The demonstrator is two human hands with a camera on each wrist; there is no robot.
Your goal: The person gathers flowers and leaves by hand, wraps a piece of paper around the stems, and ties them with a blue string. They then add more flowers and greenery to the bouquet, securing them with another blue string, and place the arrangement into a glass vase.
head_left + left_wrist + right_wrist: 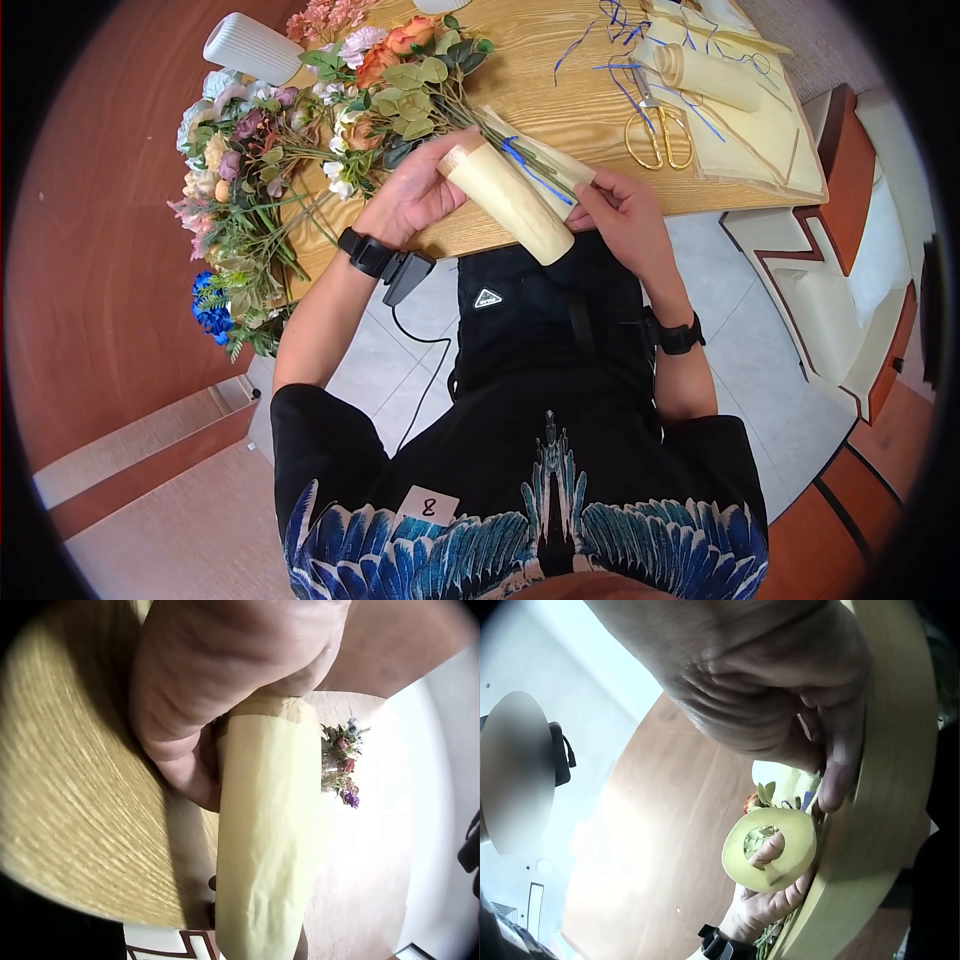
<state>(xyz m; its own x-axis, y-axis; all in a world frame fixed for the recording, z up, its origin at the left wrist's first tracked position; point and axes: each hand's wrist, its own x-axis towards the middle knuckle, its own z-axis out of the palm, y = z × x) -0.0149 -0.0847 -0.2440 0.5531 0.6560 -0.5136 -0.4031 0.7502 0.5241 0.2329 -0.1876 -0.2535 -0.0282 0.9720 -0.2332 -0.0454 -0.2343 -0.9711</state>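
Observation:
My left hand grips one end of a roll of pale yellow wrapping paper, its thumb showing inside the roll's hollow end in the right wrist view. A sheet of the same paper lies behind the flower stems, which are tied with blue ribbon. Near the stem ends, my right hand pinches the edge of that paper. The bouquet's orange and white blooms and green leaves point away to the upper left.
More artificial flowers heap along the table's left side, with a white ribbed vase behind. Gold-handled scissors, a second paper roll, loose blue ribbons and flat paper sheets lie on the wooden table at right.

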